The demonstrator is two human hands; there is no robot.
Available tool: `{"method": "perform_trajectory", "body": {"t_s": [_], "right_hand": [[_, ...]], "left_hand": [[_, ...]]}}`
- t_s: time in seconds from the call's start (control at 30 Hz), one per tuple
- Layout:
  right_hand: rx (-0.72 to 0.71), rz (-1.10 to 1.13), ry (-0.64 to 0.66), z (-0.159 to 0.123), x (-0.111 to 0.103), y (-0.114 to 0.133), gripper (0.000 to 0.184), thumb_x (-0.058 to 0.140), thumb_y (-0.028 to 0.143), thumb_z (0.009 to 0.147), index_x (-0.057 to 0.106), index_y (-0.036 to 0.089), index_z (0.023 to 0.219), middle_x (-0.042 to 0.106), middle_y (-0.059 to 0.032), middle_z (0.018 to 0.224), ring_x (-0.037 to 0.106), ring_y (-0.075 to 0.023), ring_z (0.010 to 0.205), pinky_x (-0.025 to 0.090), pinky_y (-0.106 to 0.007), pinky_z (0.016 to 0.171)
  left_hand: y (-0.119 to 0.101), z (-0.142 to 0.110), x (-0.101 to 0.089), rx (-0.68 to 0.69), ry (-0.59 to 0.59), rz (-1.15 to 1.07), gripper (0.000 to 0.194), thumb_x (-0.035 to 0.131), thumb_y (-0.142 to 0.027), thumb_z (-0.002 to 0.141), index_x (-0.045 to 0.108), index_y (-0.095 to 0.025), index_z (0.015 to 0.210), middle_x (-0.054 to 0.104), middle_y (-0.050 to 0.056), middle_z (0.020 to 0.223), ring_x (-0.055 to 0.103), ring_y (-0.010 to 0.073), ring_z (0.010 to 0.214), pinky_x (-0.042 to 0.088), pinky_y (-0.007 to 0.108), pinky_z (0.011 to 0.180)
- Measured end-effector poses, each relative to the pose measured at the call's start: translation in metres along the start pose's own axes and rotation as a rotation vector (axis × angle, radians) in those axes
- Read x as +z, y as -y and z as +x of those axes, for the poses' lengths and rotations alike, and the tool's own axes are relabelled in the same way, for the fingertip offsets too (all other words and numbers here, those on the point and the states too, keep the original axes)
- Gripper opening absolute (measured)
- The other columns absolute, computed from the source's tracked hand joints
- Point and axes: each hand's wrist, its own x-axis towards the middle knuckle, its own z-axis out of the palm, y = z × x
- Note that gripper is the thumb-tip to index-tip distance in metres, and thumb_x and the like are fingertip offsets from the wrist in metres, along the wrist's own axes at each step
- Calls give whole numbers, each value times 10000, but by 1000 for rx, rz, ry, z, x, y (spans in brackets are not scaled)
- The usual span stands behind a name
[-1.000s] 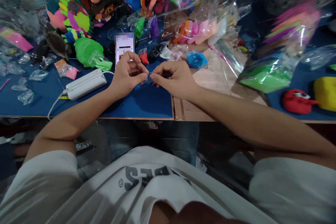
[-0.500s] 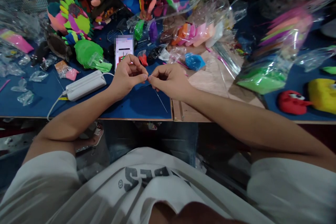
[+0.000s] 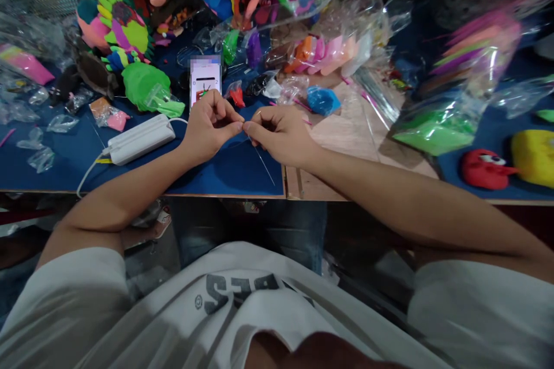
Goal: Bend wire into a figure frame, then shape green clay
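Note:
Fingertip to fingertip, my two hands meet over the front edge of the blue mat. My left hand (image 3: 212, 125) is closed in a pinch, thumb against forefinger. Pinched in the same way, my right hand (image 3: 281, 134) touches it from the other side. A thin, stiff wire (image 3: 265, 166) runs from between the fingertips down toward the mat's edge. Its upper part is hidden by the fingers. Just behind my left hand stands a lit phone (image 3: 206, 81), its lower part covered by that hand. A small red lump in clear wrap (image 3: 236, 95) lies behind the fingertips.
To the left lie a white power adapter (image 3: 141, 139) with its cable and a green clay piece (image 3: 147, 87). A blue wrapped lump (image 3: 322, 101) rests on the wooden board (image 3: 341, 144). Bagged coloured clay (image 3: 437, 127), a red figure (image 3: 483, 169) and a yellow one (image 3: 532, 155) sit right.
My right thumb has shifted slightly toward the left fingertips, and the wire has moved a little with it. Otherwise both hands hold nearly the same place.

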Motion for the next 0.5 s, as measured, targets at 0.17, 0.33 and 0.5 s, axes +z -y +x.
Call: {"method": "perform_trajectory", "body": {"t_s": [0.17, 0.33, 0.5], "right_hand": [[45, 64, 46, 3, 2, -7, 329, 720, 332, 988, 658, 231, 681, 650, 21, 594, 475, -116, 544, 335, -311, 556], [-3, 97, 99, 4, -2, -12, 313, 731, 350, 1011, 667, 233, 728, 643, 28, 610, 506, -119, 566, 361, -307, 569], [-137, 28, 75, 1, -9, -11, 426, 771, 521, 1094, 682, 227, 799, 669, 8, 722, 528, -121, 622, 383, -313, 591]], "left_hand": [[1, -4, 2, 103, -4, 106, 556, 1012, -411, 871, 477, -279, 950, 720, 11, 906, 785, 235, 891, 659, 463, 898], [-20, -11, 7, 107, -35, 137, 390, 984, -335, 881, 619, -253, 989, 788, 40, 961, 825, 235, 950, 676, 432, 923], [-34, -1, 1, -302, 30, -209, 290, 911, -335, 910, 749, -196, 1107, 824, 23, 888, 819, 178, 779, 670, 300, 716]]}}
